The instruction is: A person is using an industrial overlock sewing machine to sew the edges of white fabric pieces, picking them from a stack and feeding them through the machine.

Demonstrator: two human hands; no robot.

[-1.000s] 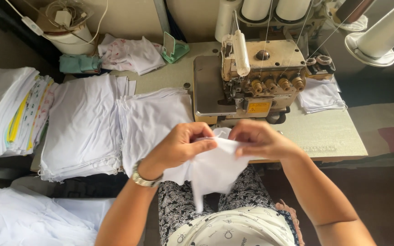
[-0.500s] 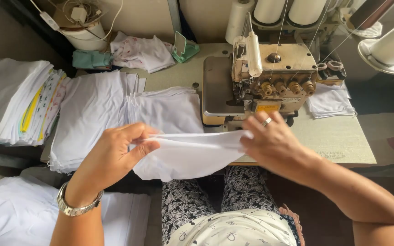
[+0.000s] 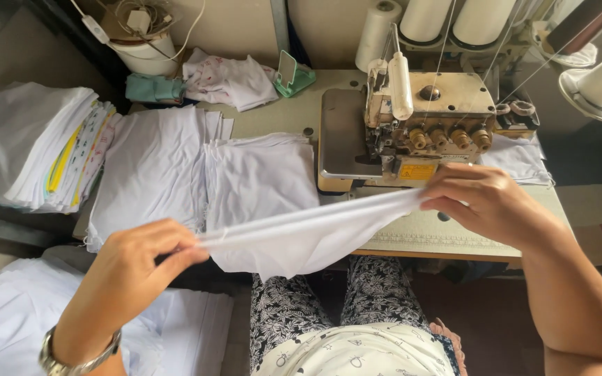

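Note:
A white piece of cloth (image 3: 301,233) is stretched out in front of me above my lap. My left hand (image 3: 137,271) pinches its left end, low and to the left. My right hand (image 3: 485,202) pinches the right end, higher, just in front of the beige sewing machine (image 3: 419,132). The cloth sags in a fold between the two hands. A watch sits on my left wrist.
Stacks of white fabric (image 3: 196,174) lie on the table left of the machine. A taller pile (image 3: 29,146) stands at the far left, and more white cloth (image 3: 8,320) lies low on the left. Thread cones (image 3: 454,21) stand behind the machine.
My hands have drawn apart, left hand down and left, right hand to the right. The bunched cloth is now pulled out long between them.

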